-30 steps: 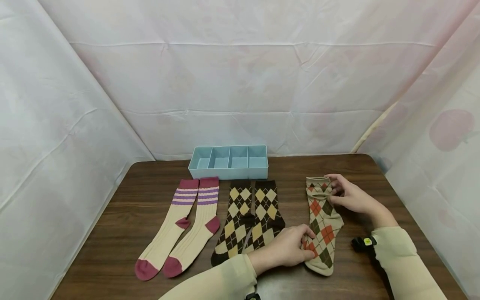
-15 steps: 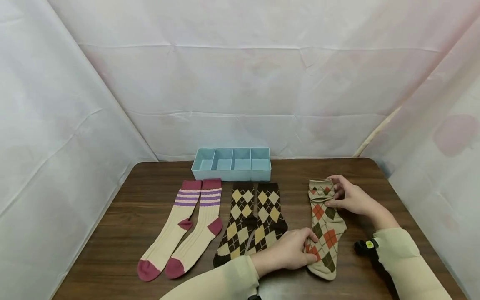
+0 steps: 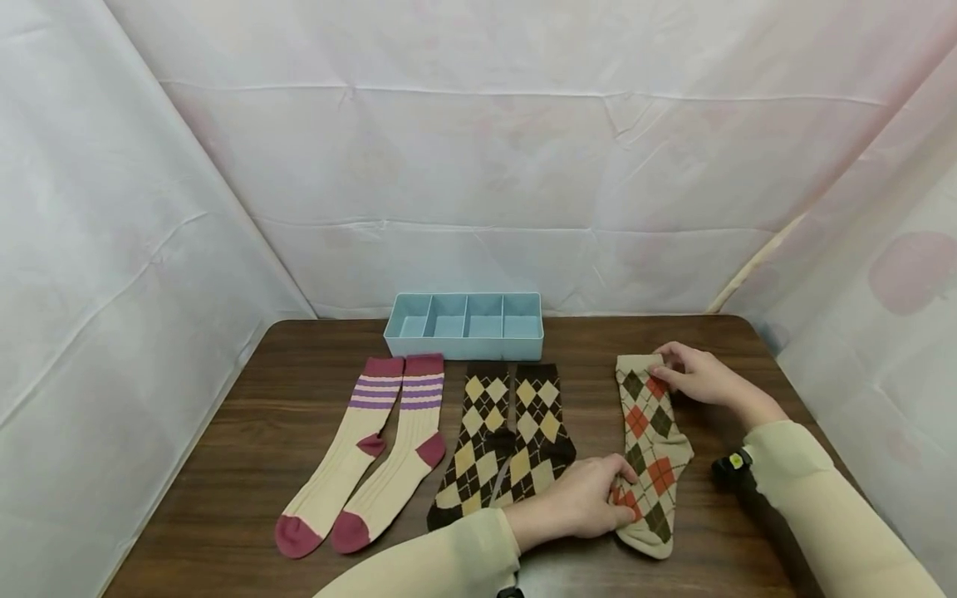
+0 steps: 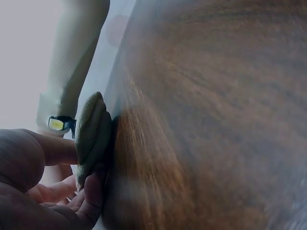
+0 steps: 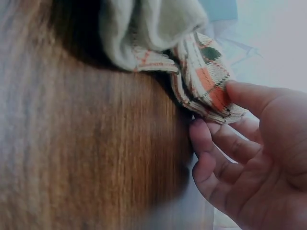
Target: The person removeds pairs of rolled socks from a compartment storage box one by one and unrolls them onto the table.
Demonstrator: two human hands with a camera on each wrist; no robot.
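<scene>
A beige argyle sock with orange and green diamonds lies flat at the right of the table. My left hand pinches its edge near the toe. In the left wrist view, thumb and fingers are on both sides of the layered toe. At the far end, my right hand pinches the side of the cuff; the right wrist view shows the layered fabric between thumb and fingers. Whether a second sock lies beneath, I cannot tell. Just left, my left forearm covers part of the dark brown argyle socks.
Two cream socks with maroon toes and purple stripes lie at the left of the brown wooden table. A light blue divided box stands at the back. Whitish cloth hangs behind and at both sides.
The bunched cuff of the beige argyle sock is now smoothed flat. My right hand has shifted slightly away from me along the cuff. My left hand stays near the toe.
</scene>
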